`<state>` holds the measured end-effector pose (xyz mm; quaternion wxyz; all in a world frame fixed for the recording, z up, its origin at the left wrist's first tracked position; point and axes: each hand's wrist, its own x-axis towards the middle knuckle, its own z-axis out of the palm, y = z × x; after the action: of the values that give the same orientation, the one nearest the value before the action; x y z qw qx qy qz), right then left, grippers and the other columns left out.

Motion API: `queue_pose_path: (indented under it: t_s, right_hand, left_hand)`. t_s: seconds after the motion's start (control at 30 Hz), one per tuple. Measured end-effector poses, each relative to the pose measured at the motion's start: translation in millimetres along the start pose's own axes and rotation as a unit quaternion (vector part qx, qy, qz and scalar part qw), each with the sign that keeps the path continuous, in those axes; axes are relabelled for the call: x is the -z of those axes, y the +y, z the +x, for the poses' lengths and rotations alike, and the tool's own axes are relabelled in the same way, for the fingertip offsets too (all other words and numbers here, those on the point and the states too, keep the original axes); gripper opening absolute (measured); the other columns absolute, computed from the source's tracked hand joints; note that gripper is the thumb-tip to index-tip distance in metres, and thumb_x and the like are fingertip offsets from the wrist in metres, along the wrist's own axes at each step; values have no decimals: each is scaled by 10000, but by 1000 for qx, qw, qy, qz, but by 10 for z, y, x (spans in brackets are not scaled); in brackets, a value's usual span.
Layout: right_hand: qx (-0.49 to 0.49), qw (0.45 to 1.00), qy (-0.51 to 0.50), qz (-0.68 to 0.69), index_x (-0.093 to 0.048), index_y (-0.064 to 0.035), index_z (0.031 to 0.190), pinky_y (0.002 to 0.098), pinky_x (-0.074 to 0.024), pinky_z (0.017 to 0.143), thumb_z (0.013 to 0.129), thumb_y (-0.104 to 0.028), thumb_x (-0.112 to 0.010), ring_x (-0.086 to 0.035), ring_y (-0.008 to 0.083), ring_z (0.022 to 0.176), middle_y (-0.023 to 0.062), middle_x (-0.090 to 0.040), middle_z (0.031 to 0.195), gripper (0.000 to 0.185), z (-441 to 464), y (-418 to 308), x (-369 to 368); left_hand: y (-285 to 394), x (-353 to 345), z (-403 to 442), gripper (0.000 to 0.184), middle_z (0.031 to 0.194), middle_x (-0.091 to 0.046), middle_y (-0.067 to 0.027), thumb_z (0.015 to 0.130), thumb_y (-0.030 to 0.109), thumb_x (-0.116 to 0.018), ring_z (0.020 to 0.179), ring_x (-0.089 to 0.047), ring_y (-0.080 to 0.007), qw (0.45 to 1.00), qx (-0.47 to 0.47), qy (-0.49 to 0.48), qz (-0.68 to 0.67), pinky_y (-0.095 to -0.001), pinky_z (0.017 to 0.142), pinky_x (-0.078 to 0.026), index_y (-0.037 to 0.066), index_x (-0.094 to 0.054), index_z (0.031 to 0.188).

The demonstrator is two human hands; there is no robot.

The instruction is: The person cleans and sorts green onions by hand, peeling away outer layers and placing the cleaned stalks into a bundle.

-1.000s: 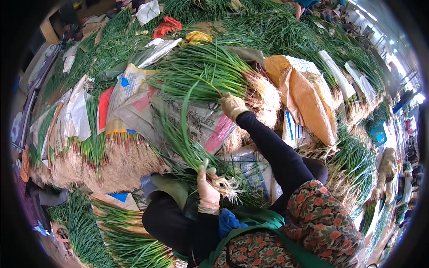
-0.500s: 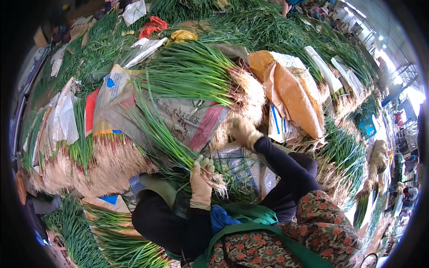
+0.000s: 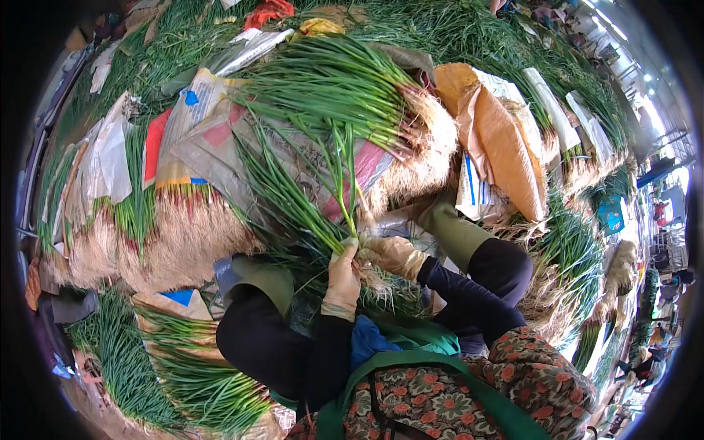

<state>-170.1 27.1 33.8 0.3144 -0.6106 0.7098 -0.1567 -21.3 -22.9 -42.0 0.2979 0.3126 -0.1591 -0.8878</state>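
My gloved left hand is closed around a small bunch of spring onions, whose long green leaves point up and to the left. Pale roots hang below its grip. Touching it from the right, my gloved right hand has its fingers closed at the base of a few upright spring onion stalks. The two hands partly hide the stem ends. Just beyond them, a large heap of spring onions lies on a grey printed sack, its bushy roots facing right.
Rows of rooted spring onions under sacks stand at left. An orange-brown sack covers another pile at right. My bent knees flank the work area. More onions lie at lower left. People are at the far right.
My right hand has come from the heap's roots down to my left hand, bringing a few stalks with it. The left hand still holds its bunch. The view has shifted slightly.
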Motion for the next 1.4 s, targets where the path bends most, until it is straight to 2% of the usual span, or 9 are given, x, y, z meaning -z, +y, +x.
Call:
queue_pose_path:
  t_s: [0.23,0.37,0.5,0.57,0.7,0.77,1.07,1.17,1.4]
  right_hand:
    - [44,969,100,221,-628,-23,1008,257,-471,605,918,-244,-540,-556,97,641,79,-614,703,255,685,444,-416]
    - [-151,946,181,223,-613,-38,991,384,-472,749,835,-345,-575,-626,317,852,196,-640,877,346,693,401,-554]
    - [178,937,-249,-171,-616,-22,936,429,-510,702,888,-324,-471,-645,339,757,191,-660,872,338,328,624,-649]
    - [-132,902,-398,98,-617,-31,924,424,-515,635,899,-358,-465,-641,350,680,200,-654,850,362,99,561,-429]
    - [-76,969,188,-139,-637,-75,983,309,-529,619,855,-221,-556,-640,191,711,104,-652,1005,210,605,881,-257]
    - [-189,964,153,104,-632,-69,1008,330,-523,697,867,-250,-554,-644,236,752,107,-656,994,242,861,829,-193]
    - [14,986,-80,-149,-607,-91,1035,427,-494,571,827,-298,-574,-626,339,668,152,-636,762,295,-198,-178,-392]
    - [177,975,-131,40,-469,-74,1264,387,-493,651,852,-302,-563,-636,245,789,165,-651,865,480,-175,546,-498]
    - [-140,793,-59,589,-552,-54,1120,227,-387,460,952,-410,-420,-446,79,562,27,-564,787,415,394,-29,-45]
  left_hand:
    - [0,-351,-144,34,659,-516,1,891,82,-546,507,-432,-73,986,-64,150,41,-210,473,-369,72,-535,921]
    - [108,-477,-277,117,899,-585,-62,906,35,-484,616,-488,-110,986,-105,117,-47,-255,563,-434,46,-510,1019]
    - [280,-514,-343,98,840,-550,-61,902,40,-478,584,-425,-100,975,-177,90,-96,-237,519,-369,49,-514,993]
    - [256,-270,-227,98,778,-513,-10,919,106,-479,542,-392,-75,980,-143,49,-130,-220,491,-349,72,-515,1003]
    - [294,-333,-296,210,717,-478,46,945,275,-493,479,-342,-45,982,-5,54,-182,-190,445,-314,98,-536,1048]
    - [285,-285,-277,293,741,-514,26,941,293,-507,542,-423,-66,988,11,16,-151,-197,498,-392,91,-534,1151]
    - [108,-295,-139,161,962,-656,-94,891,74,-542,737,-612,-146,989,-35,143,27,-246,570,-472,51,-559,1050]
    - [43,-331,-182,106,941,-656,-93,904,80,-506,637,-561,-114,986,8,166,-23,-236,521,-448,75,-546,1003]
    - [-20,-469,-372,142,884,-635,-47,927,118,-458,575,-482,-79,996,31,78,-28,-225,515,-429,83,-547,1032]
